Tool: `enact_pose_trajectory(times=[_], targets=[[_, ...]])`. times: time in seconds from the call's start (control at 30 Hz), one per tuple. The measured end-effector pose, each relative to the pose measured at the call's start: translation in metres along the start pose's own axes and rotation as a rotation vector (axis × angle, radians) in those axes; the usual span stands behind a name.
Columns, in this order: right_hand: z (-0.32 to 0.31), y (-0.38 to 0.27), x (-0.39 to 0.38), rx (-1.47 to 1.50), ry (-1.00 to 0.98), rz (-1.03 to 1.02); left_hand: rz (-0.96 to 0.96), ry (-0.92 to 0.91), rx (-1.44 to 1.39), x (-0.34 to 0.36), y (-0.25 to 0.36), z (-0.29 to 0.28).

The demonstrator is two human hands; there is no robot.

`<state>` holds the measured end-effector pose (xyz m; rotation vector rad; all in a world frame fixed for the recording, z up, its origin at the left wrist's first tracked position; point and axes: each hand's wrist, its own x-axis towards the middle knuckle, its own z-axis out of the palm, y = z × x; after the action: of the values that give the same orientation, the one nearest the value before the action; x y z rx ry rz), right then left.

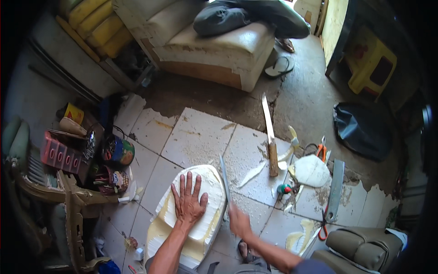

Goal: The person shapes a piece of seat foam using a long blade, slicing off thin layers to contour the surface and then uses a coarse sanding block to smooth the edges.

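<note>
Foam: you have the pale foam block (205, 228) low in the middle of your view, long and rounded at its far end, white on top with yellow patches and cut ridges.
Left hand: your left hand (188, 205) lies palm down on the foam's white top, fingers apart and pointing away from you, thumb out to the right.
Right hand: your right hand (239, 221) is blurred, its fingers curled around the near end of a knife (224, 178) — you cannot tell how each finger sits.
Blade: it points away from you along the foam's right edge; whether it touches is unclear.
Tiles: crumbs dot the white tiles (200, 137) beyond the foam.
To your right: a wooden-handled knife (270, 137) lies near a rounded offcut (312, 171) — pliers (323, 148), a metal strip (336, 189) and red-handled scissors (324, 226) lie farther right.
To your left: a pink box (61, 153) stands among tools.
Ahead: a person's legs (223, 20) rest on a worn sofa (219, 50).
</note>
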<state>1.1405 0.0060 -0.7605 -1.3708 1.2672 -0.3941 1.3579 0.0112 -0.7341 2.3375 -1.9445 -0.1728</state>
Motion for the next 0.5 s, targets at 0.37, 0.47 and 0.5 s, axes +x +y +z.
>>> enact_pose_trajectory(times=[0.37,0.47,0.5], targets=[[-0.029,-0.013,0.071,-0.063,-0.048,-0.029,0.013,-0.004,0.023,0.005,0.004,-0.001],[-0.033,-0.012,0.060,0.051,0.035,0.047,0.003,-0.049,-0.007,0.002,0.000,-0.003],[-0.031,-0.012,0.038,0.079,0.059,0.086,-0.002,-0.031,0.013,0.001,-0.005,-0.008]])
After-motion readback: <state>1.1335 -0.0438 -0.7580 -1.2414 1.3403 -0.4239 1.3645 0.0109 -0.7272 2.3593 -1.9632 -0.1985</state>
